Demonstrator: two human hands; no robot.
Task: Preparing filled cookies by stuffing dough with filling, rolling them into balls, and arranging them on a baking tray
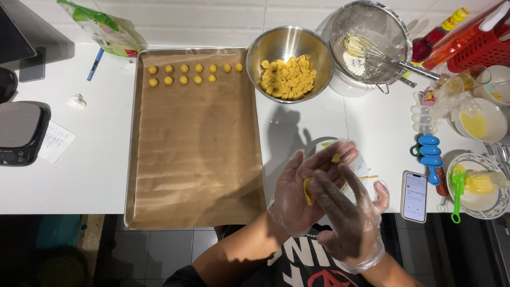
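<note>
The right hand (348,212) covers most of the yellow dough piece (307,191) pressed in the left hand (305,188), so its shape cannot be told. The red basket (486,48) and green bag (103,26) are cut off by the picture's top edge. The scale (18,133) runs off the left edge. The phone (414,196) screen is too small to read.

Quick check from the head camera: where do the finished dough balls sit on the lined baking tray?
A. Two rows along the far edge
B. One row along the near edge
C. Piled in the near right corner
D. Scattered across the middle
A: the dough balls lie in two short rows at the far end of the baking tray; the paper nearer the person is bare.
</note>
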